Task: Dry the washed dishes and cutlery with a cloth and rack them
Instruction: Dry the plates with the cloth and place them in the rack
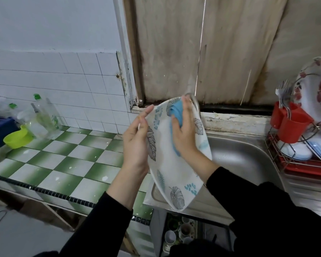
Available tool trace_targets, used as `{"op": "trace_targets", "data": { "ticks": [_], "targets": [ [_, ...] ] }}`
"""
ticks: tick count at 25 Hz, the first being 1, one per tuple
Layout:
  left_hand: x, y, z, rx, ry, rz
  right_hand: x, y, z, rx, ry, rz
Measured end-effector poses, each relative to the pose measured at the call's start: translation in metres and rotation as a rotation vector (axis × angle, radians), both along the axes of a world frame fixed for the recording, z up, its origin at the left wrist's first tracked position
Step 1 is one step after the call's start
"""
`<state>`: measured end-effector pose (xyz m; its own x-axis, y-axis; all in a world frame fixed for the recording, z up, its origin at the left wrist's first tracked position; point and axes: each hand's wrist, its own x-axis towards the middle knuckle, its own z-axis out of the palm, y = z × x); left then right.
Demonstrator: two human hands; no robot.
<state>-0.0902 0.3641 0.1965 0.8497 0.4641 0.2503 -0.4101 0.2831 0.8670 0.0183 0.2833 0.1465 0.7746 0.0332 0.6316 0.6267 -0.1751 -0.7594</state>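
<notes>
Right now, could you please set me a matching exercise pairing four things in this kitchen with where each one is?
Things:
1. leaf-print plate
2. blue cloth
3. forks
4. lime green bowl

Places:
A. standing in the red cup on the rack
B. on the checked counter, far left
C. pressed to the plate by the right hand
D. held at its edge by the left hand

Pairs: 1-D, 2-C, 3-A, 4-B
</notes>
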Motion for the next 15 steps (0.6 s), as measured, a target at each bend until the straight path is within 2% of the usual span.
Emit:
{"op": "trace_targets", "data": {
  "ticks": [2,4,6,8,10,13,15],
  "targets": [
    [0.000,0.003,0.000,-0.017,-0.018,-0.017,-0.043,0.022,-0.003,-0.061,-0.135,0.216],
    [-0.001,0.018,0.000,-0.100,-0.032,-0.011,-0.065,0.016,-0.031,-0.233,-0.335,0.403],
    [-0.005,0.033,-0.002,-0.116,-0.041,-0.002,-0.057,-0.009,-0.063,-0.384,-0.438,0.445],
    [-0.008,0.039,-0.003,-0.081,-0.058,-0.023,-0.034,-0.030,-0.081,-0.384,-0.361,0.331],
    [-0.011,0.040,-0.002,-0.037,-0.072,-0.056,-0.008,-0.037,-0.079,-0.235,-0.204,0.127],
    [-0.011,0.035,-0.002,0.059,-0.082,-0.099,0.018,-0.021,-0.028,0.032,0.002,-0.152],
    [-0.013,0.029,-0.002,0.095,-0.084,-0.142,0.015,0.003,0.006,0.142,0.026,-0.190]
  ]
}}
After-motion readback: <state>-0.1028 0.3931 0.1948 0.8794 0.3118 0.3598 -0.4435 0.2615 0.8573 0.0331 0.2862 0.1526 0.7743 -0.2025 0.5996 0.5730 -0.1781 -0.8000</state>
